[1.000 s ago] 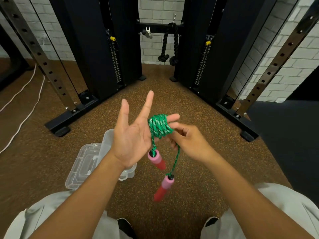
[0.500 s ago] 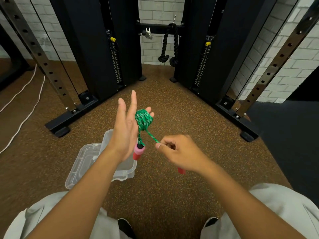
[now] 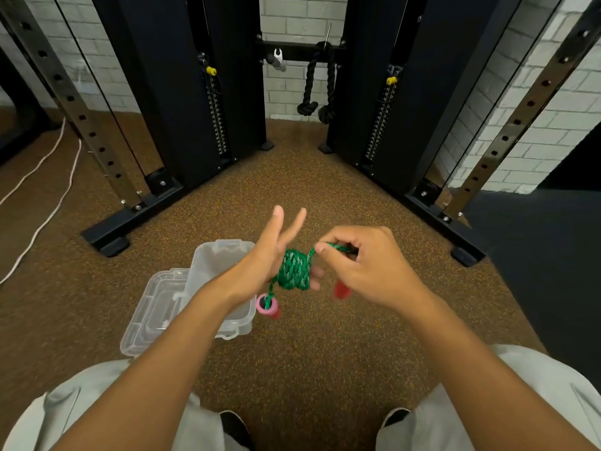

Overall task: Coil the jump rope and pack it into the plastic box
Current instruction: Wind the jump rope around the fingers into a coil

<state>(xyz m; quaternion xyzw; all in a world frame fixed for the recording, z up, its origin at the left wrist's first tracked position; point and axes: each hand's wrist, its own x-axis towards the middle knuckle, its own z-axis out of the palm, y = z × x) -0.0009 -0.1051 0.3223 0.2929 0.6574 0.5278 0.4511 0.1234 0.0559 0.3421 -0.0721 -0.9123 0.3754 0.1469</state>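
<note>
The rope point(image 3: 294, 270), a tight green bundle at centre frame, is wound around the lower fingers of the left hand point(image 3: 260, 260), which serves as a spool: palm turned right, two upper fingers splayed clear so turns can pass. The right hand point(image 3: 361, 265) pinches the free strand, taut from the bundle, knuckles up, to lay another turn. One pink handle point(image 3: 267, 305) dangles below; the other point(image 3: 341, 289) is blurred under the right hand. The box point(image 3: 224, 255) lies open on the floor, left of centre.

Green-and-white flecked jump rope point(image 3: 294, 271); pink-and-red handles point(image 3: 267, 306). Clear plastic box point(image 3: 224, 252) left of rope. Brown speckled floor point(image 3: 309, 353) under box. Black rack posts point(image 3: 182, 92), white brick wall point(image 3: 283, 14) beyond box.
</note>
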